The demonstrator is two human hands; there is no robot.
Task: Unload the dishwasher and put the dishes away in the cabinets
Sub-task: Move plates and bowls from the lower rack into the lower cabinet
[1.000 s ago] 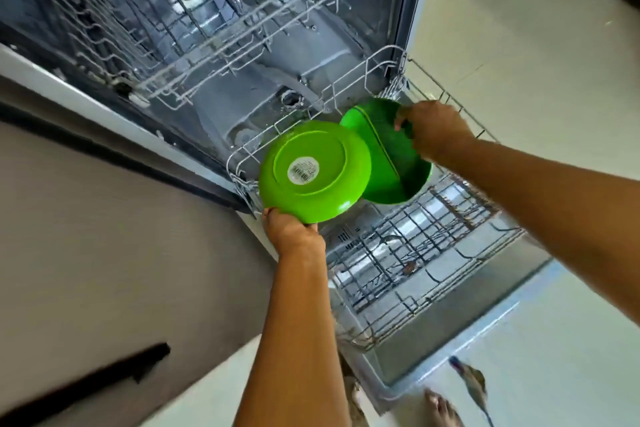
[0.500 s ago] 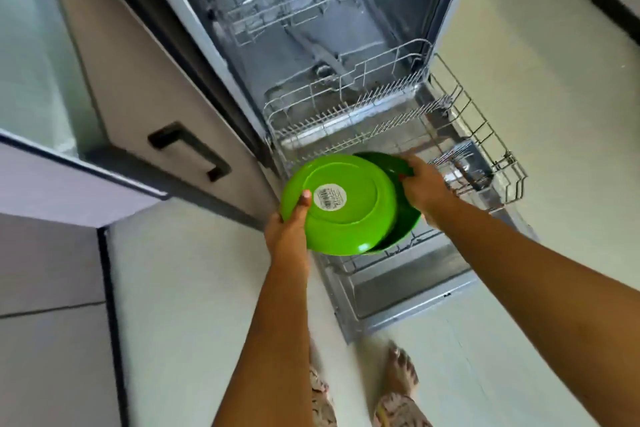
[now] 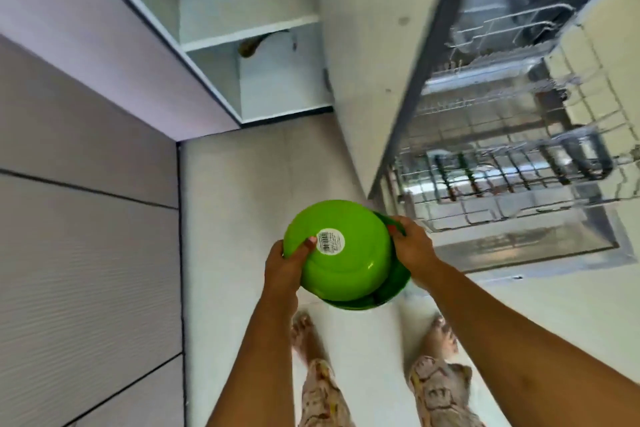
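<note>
To the right, the pulled-out dishwasher rack [image 3: 502, 184]; ahead and left, an open cabinet [image 3: 249, 80] with shelves. Between them, carried over the floor: light green dish [image 3: 346, 274] base-up, sticker showing, with a dark green dish [image 3: 394, 295] nested behind. Gripped at opposite edges, left hand [image 3: 284, 267] curled round the light one with thumb across its base, right hand [image 3: 412, 246] clasping the dark rim; probably light, stiff, slightly slick plastic, so best pinched at the rims.

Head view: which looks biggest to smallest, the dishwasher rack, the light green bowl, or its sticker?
1. rack
2. light green bowl, though it is nearer the camera, which makes it look larger
3. sticker
</note>
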